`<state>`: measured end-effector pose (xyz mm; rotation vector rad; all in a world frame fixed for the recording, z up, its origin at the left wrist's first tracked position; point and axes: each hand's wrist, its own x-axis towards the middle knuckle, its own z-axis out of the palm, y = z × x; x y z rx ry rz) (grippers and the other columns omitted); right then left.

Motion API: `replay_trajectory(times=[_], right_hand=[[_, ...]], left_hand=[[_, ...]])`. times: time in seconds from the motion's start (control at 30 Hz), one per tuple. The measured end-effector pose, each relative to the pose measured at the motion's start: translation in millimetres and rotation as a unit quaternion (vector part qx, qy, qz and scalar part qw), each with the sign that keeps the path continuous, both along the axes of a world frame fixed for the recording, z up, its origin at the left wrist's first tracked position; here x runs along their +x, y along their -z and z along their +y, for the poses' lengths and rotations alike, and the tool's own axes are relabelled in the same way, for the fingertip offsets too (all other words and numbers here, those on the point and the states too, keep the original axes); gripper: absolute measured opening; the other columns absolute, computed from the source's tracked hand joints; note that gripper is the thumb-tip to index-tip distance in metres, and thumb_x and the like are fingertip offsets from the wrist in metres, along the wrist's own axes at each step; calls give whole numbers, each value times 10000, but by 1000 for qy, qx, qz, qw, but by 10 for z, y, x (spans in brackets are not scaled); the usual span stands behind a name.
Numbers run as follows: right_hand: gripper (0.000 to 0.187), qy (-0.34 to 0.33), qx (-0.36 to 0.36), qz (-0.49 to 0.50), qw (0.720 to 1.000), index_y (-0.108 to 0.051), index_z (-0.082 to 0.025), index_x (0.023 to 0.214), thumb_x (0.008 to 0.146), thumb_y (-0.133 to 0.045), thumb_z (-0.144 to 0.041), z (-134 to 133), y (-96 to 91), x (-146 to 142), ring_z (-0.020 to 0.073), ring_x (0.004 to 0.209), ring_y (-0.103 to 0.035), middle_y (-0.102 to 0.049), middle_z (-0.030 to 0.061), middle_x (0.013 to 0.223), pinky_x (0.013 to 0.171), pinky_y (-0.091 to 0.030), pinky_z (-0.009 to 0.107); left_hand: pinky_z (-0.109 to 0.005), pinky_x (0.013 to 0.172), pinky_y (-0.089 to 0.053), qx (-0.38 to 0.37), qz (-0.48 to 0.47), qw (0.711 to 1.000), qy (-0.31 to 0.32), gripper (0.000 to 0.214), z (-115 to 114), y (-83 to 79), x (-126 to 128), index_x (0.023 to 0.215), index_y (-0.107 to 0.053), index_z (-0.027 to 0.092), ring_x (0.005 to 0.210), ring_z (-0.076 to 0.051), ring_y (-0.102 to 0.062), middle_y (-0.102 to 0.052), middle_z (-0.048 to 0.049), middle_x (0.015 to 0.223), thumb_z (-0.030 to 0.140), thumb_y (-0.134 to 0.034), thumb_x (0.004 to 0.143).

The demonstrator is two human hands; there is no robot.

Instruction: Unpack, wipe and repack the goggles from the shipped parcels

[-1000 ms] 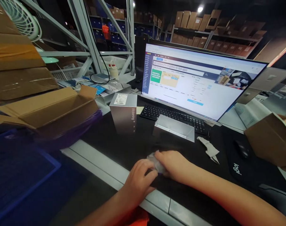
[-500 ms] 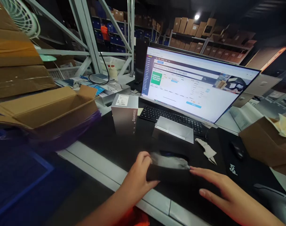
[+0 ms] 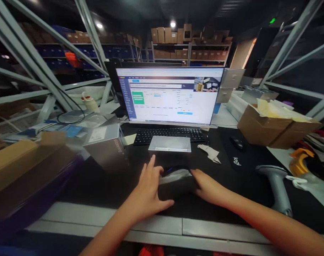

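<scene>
In front of me, low on the black desk mat, is a black box-like object point(image 3: 178, 186) with crumpled clear plastic point(image 3: 175, 175) along its top. My left hand point(image 3: 148, 190) is at its left end, fingers spread and thumb apart. At the opposite end, the fingers of my right hand point(image 3: 207, 186) close round the black object's edge. Just beyond it lies a silvery-white open box part point(image 3: 169, 144), in front of the black keyboard point(image 3: 167, 134). A tall grey box point(image 3: 106, 149) with a white label stands to the left of my hands.
A monitor point(image 3: 167, 96) stands behind the keyboard. Torn paper point(image 3: 210, 153), a mouse point(image 3: 236, 143) and a grey barcode scanner point(image 3: 277, 188) lie to the right. An open cardboard box point(image 3: 15, 163) is at the left, another carton point(image 3: 265, 128) at the right.
My left hand has let go and spread its fingers. My right hand, outstretched before, now grips the object's right end. The view has swung right, bringing the scanner fully into sight.
</scene>
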<state>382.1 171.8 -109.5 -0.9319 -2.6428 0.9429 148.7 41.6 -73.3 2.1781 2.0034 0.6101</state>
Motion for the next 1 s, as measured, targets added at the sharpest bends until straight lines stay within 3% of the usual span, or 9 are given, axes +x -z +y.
replay_trajectory(times=[0.1,0.2,0.37,0.47,0.63,0.73,0.83,0.93,1.0], right_hand=[[217,15,10,-50,999,-676,-124,997,791,-625,-79,54,-18,-60,233,939,-651,-672,132,1050,805,-485,311],[108,11,-12,-61,998,-691,-130,853,799,-624,-64,147,-57,-13,215,873,-647,-687,106,953,747,-445,284],[84,-29,-88,-101,991,-715,-154,761,818,-656,-136,278,-212,171,175,732,-622,-686,43,765,654,-398,258],[197,-66,-139,-107,982,-699,-157,727,881,-578,-169,347,-341,285,131,653,-586,-666,12,700,622,-391,232],[244,-147,-183,-96,967,-659,-161,729,925,-519,-203,457,-780,326,90,594,-553,-628,-34,641,614,-402,201],[250,-209,-113,-97,967,-648,-168,686,911,-545,-205,429,-1115,47,88,590,-547,-618,-50,602,623,-390,207],[277,-257,-81,-100,958,-655,-173,665,909,-546,-241,282,-1282,-442,103,582,-566,-615,-50,571,592,-391,223],[288,-288,-83,-77,951,-678,-171,661,904,-546,-251,102,-1196,-861,123,597,-591,-604,-43,545,566,-398,235],[259,-290,-115,-16,950,-691,-166,690,907,-566,-229,30,-1060,-973,113,597,-592,-595,-53,545,574,-404,220]], left_hand=[[-596,1154,-335,-67,-14,997,-17,1010,196,-37,-99,1459,-274,164,1412,-398,-361,-357,-218,1514,435,-819,652],[-524,1127,-404,-75,-10,997,2,1035,277,-66,-179,1498,-274,208,1340,-347,-436,-441,-148,1432,387,-826,641],[-457,1103,-442,-89,-18,994,54,801,239,-93,-213,1357,-458,273,1282,-293,-472,-468,-80,1358,286,-816,641],[-466,1095,-440,-93,-13,994,48,777,201,-68,-219,1364,-441,298,1251,-281,-504,-501,-67,1354,280,-799,674],[-448,1009,-488,-84,28,995,51,741,181,-76,-192,1372,-486,320,1160,-283,-554,-580,-53,1280,306,-794,698],[-442,974,-505,-88,44,994,53,734,208,-135,-146,1359,-527,311,1127,-285,-565,-602,-56,1250,311,-809,681],[-455,961,-516,-97,39,992,66,576,236,-163,-136,1223,-631,276,1109,-294,-576,-617,-67,1219,334,-812,680],[-490,972,-524,-87,12,994,59,438,211,-88,-207,1030,-683,233,1092,-316,-597,-637,-76,1172,319,-837,629],[-535,1007,-510,-67,-18,997,45,554,140,14,-287,1089,-659,230,1112,-341,-599,-639,-78,1181,299,-859,578]])
